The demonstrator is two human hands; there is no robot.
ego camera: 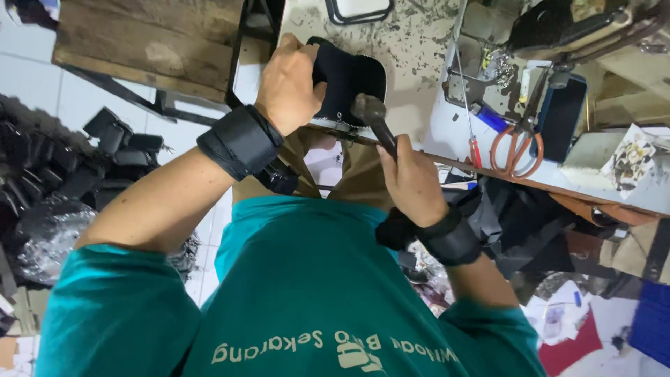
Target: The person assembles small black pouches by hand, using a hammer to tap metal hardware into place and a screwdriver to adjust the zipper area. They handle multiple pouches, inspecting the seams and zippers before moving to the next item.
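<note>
The left hand (289, 84) presses a black pouch (347, 80) flat on the table (412, 49) edge, fingers clamped on it. The right hand (413, 183) grips a hammer (373, 115), its head just above the zipper side. Hammering seems in progress; I cannot tell how much is left.

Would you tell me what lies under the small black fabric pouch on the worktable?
The black fabric pouch lies at the edge of the speckled pale worktable; the left hand presses it down and the right hand holds a hammer over it. Anything beneath the pouch is covered.
</note>
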